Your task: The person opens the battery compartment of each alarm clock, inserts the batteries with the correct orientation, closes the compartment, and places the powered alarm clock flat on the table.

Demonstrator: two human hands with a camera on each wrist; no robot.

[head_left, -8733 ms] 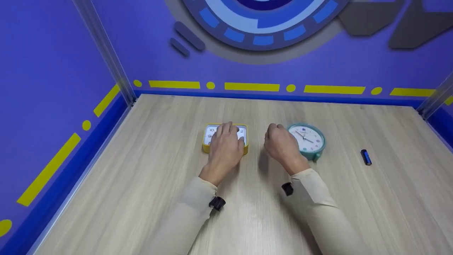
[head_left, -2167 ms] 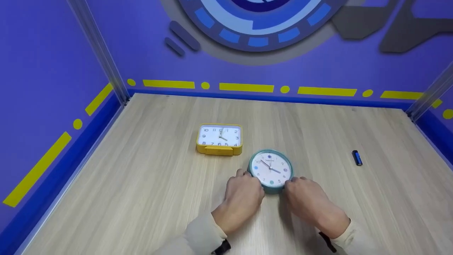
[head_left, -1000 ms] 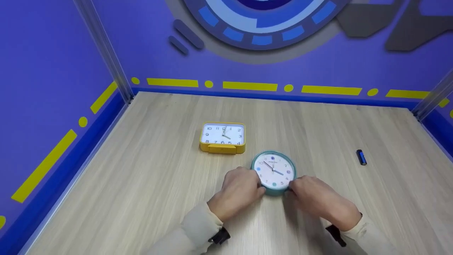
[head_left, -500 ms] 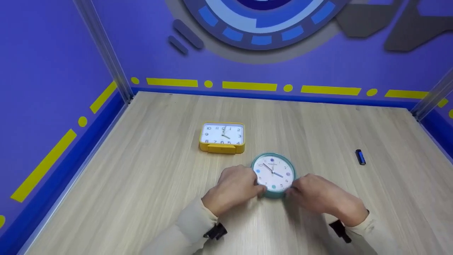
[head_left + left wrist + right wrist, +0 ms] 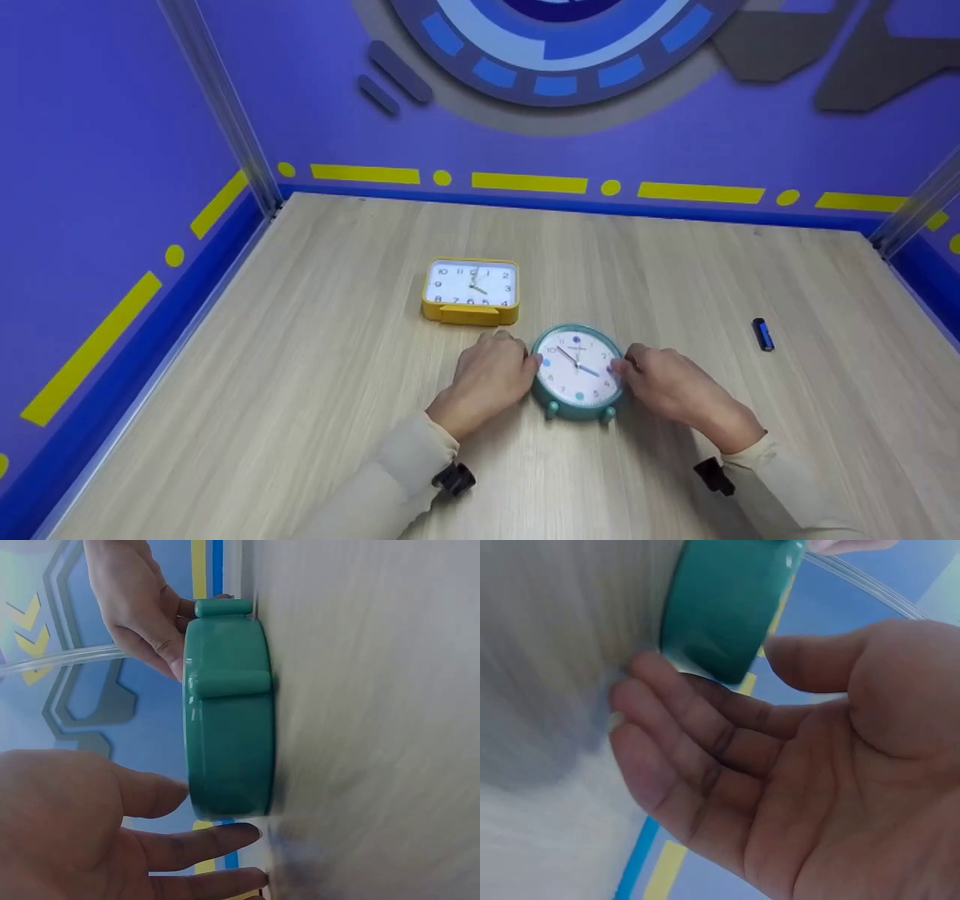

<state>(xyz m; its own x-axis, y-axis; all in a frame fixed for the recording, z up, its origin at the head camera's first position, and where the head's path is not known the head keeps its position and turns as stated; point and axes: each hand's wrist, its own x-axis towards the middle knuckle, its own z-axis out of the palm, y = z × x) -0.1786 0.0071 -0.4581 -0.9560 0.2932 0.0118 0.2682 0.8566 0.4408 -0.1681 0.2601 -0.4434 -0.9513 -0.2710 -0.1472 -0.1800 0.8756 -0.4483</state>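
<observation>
A round teal alarm clock (image 5: 577,367) lies face up on the table, its two stubby feet towards the person. My left hand (image 5: 484,379) holds its left side, the thumb at the front rim and the fingers by the side wall. On the opposite side my right hand (image 5: 675,390) has its thumb on the rim, with the fingers curled towards the clock's underside. The left wrist view shows the teal side wall (image 5: 229,727) and both feet, the other hand beyond. Right wrist fingers (image 5: 660,735) lie close to the tabletop. A yellow rectangular clock (image 5: 471,289) lies face up behind the left hand.
A blue and black battery (image 5: 763,334) lies on the right of the wooden table (image 5: 300,337). Blue-purple panels (image 5: 315,112) with yellow stripes stand along the back and sides.
Earlier the left hand was on the yellow clock, and the teal clock lay farther back and right. It has come nearer. Just now both hands shifted from its feet up along its sides.
</observation>
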